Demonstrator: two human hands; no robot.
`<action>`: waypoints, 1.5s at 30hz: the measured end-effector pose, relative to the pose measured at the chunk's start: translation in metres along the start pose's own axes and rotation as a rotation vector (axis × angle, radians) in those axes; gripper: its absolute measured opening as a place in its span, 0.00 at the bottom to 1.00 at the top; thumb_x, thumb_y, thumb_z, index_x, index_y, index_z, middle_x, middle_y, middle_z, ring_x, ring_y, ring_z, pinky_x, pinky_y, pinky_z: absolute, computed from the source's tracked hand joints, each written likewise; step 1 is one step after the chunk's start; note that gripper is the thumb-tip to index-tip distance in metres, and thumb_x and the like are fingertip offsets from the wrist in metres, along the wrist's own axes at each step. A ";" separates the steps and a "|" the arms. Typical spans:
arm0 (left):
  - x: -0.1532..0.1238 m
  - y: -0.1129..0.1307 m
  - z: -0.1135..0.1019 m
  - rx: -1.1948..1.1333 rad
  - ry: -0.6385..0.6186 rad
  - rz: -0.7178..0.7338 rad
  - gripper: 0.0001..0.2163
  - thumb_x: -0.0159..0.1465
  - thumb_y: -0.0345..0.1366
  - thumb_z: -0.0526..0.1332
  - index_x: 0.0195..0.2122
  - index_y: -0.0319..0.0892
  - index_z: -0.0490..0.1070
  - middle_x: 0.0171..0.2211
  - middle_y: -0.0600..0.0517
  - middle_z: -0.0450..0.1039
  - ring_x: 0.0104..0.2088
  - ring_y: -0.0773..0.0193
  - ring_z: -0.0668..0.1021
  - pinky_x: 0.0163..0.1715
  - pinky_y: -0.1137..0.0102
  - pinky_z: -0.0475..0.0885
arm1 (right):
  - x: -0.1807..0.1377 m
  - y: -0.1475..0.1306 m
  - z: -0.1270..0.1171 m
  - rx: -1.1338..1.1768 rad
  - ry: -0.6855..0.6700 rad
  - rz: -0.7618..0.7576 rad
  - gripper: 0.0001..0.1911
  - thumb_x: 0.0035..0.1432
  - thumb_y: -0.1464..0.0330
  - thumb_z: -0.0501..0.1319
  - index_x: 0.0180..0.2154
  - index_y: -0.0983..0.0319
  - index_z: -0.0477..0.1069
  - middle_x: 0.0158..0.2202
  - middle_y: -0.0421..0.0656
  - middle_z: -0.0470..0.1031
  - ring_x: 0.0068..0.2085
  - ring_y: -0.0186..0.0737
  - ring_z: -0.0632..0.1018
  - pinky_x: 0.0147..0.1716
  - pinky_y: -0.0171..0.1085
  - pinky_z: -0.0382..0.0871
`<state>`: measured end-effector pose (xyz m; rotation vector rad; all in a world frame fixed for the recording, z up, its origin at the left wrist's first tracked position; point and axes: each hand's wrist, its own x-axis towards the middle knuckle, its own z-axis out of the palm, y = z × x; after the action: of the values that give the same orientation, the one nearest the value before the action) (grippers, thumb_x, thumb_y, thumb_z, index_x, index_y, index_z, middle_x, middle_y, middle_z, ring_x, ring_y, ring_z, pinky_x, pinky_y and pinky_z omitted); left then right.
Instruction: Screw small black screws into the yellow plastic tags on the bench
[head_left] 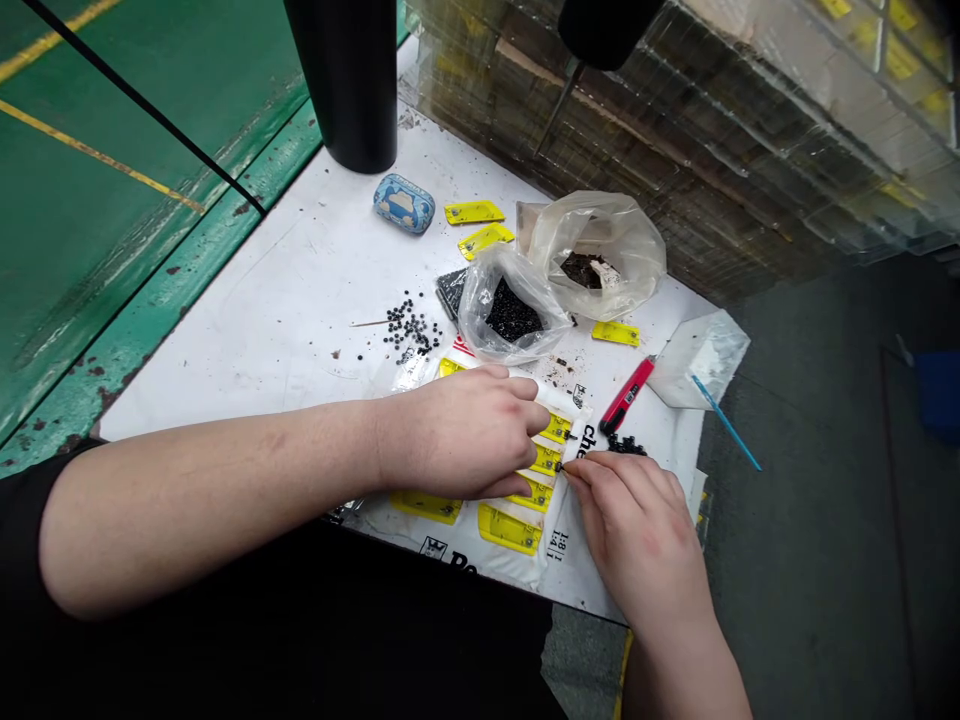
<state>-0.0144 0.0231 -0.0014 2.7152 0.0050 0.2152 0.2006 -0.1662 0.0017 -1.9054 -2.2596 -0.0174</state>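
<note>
My left hand (476, 430) is curled over a row of flat yellow plastic pieces, its fingers bent around a yellow piece (547, 460) and its thumb lower down. Fingertips and contact points are partly hidden. At that piece's right end, my right hand (641, 525) pinches a small black part (559, 467) between thumb and forefinger. Another yellow piece (510, 528) lies nearer to me, below the left thumb. The pieces rest on a white printed plastic bag (551, 560). Beyond my left hand stands an opened clear bag (480, 325) of small black parts.
Loose black parts (412, 325) are scattered left of the bags. A second clear bag (637, 250) holds dark debris. A red utility knife (628, 395) lies at right, near a blue stick (727, 423). A blue patterned case (404, 204) and a black cylinder (349, 90) stand behind.
</note>
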 end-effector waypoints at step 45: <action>-0.001 0.000 -0.003 0.024 -0.039 0.003 0.15 0.72 0.47 0.68 0.33 0.44 0.82 0.40 0.47 0.81 0.45 0.51 0.77 0.46 0.56 0.66 | -0.041 0.008 -0.028 -0.022 0.010 0.295 0.09 0.77 0.61 0.62 0.51 0.55 0.79 0.47 0.43 0.82 0.47 0.46 0.80 0.49 0.46 0.72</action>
<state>-0.0159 0.0243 0.0009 2.7432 -0.0079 0.1644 0.2187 -0.2084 0.0226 -2.2238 -1.9569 -0.0106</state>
